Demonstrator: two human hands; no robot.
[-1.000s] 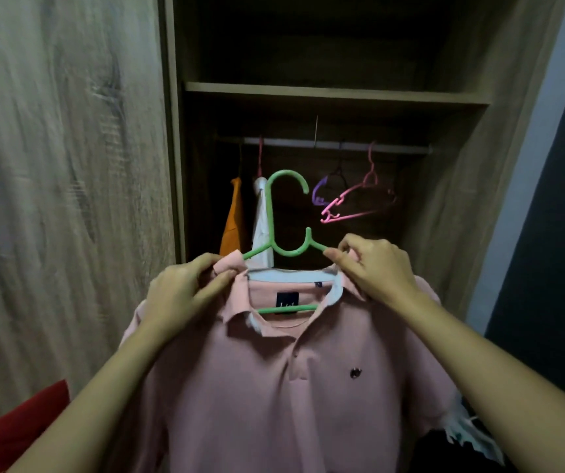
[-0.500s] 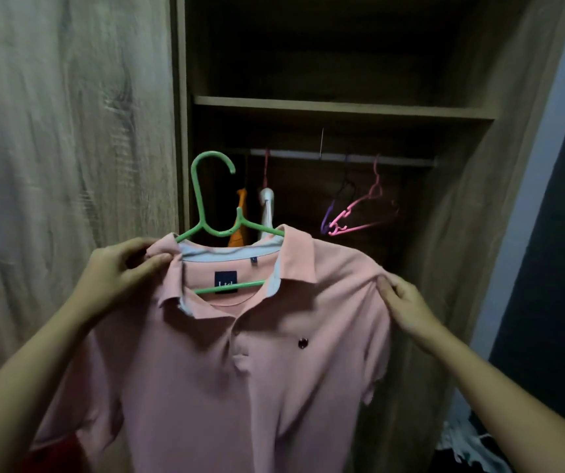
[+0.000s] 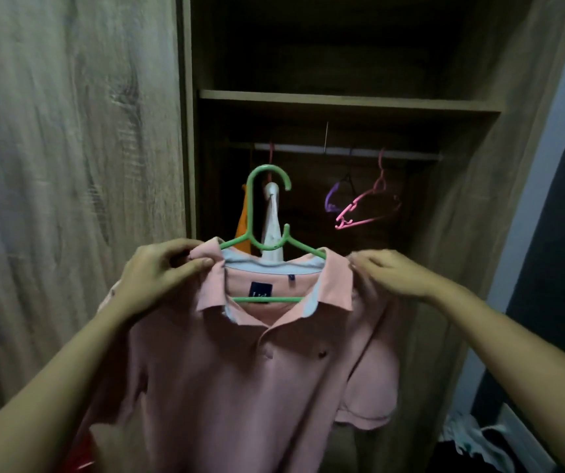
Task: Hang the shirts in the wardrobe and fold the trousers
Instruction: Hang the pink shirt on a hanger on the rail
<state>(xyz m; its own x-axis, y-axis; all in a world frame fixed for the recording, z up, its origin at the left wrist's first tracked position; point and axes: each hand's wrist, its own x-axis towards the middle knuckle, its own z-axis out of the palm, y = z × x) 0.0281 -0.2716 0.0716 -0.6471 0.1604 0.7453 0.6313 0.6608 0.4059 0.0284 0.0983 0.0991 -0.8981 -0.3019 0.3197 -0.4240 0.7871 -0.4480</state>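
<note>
A pink polo shirt (image 3: pixel 240 370) hangs on a green hanger (image 3: pixel 267 213), held up in front of the open wardrobe. My left hand (image 3: pixel 158 278) pinches the shirt's left shoulder and collar beside the hanger arm. My right hand (image 3: pixel 390 274) grips the right shoulder of the shirt; it is blurred. The hanger's hook points up, below the wardrobe rail (image 3: pixel 335 150) and not on it. An orange shirt (image 3: pixel 243 227) and a white shirt (image 3: pixel 274 223) hang at the rail's left.
Empty purple (image 3: pixel 334 196) and pink hangers (image 3: pixel 366 209) hang at the rail's right. A shelf (image 3: pixel 342 100) sits above the rail. The closed wardrobe door (image 3: pixel 69 165) stands at left. Crumpled clothes (image 3: pixel 472 442) lie at bottom right, something red (image 3: pixel 79 462) at bottom left.
The shirt and hanger moved right, back in front of the wardrobe opening. My right hand came up from the sleeve edge to the right shoulder.
</note>
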